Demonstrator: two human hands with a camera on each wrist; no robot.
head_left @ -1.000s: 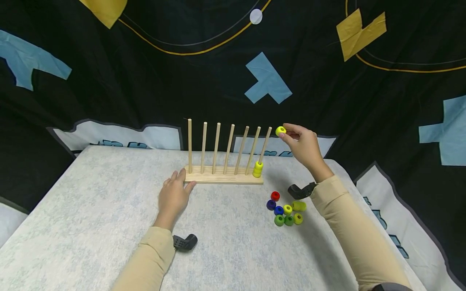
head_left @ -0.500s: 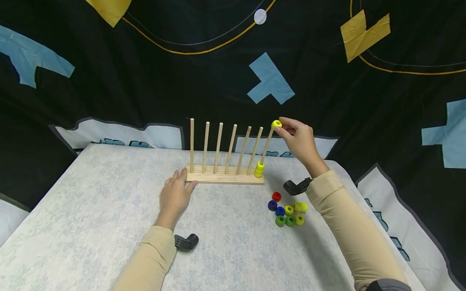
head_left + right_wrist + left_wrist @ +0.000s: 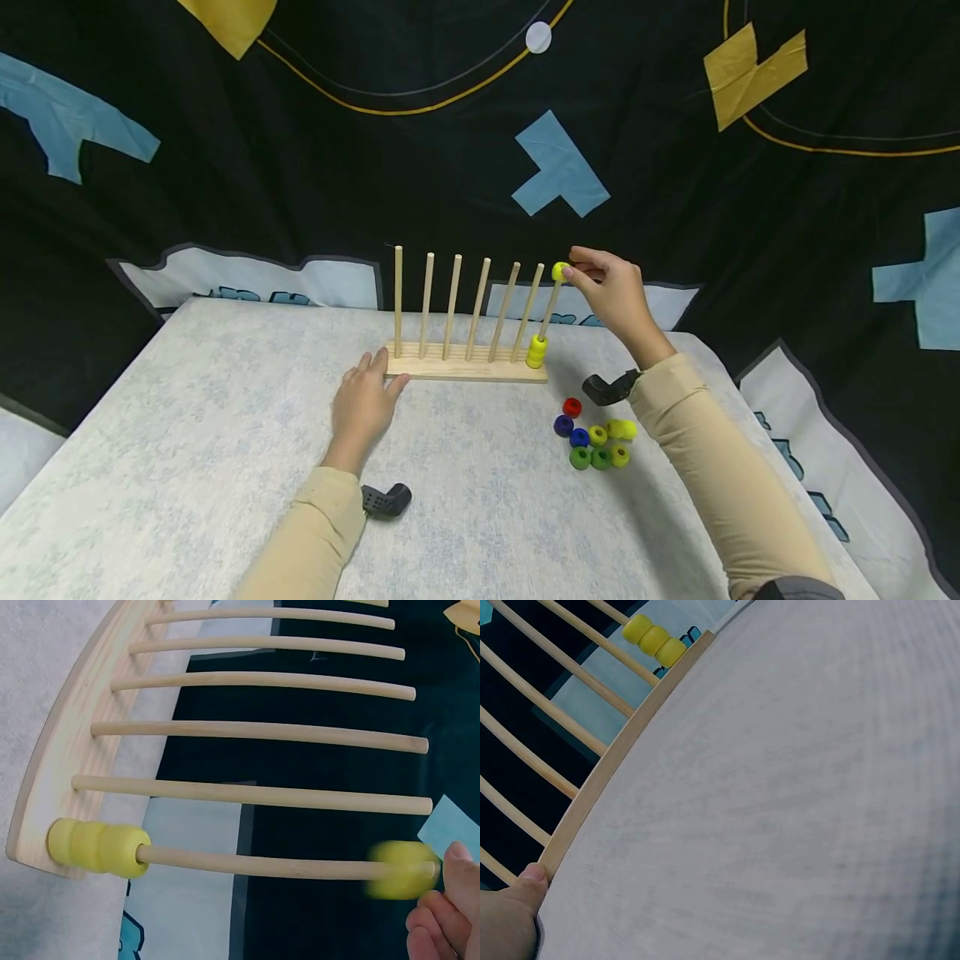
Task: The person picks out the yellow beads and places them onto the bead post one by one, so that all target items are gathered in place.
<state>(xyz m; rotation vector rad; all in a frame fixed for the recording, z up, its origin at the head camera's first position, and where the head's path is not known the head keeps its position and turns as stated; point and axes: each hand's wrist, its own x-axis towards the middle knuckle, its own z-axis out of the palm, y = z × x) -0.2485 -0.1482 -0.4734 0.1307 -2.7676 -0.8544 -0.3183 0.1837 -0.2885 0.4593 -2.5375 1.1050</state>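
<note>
A wooden peg rack with a row of upright rods stands at the back of the table. My left hand rests against its left end, fingers extended along the end and thumb at the front edge. Three yellow beads are stacked at the foot of the rightmost rod. Near that rod's top sits another yellow bead, threaded on it and blurred in the right wrist view. Beside this bead is my right hand, its thumb and fingertips very close to it and apparently off it.
Loose beads lie on the table to the rack's right: a red bead, a purple bead, a blue bead, green beads and several yellow ones. A black curtain hangs behind the table.
My right hand has brought the yellow bead leftward from beside the rightmost rod onto its top, and the bead now sits slightly lower. My left hand has stayed at the rack's end.
</note>
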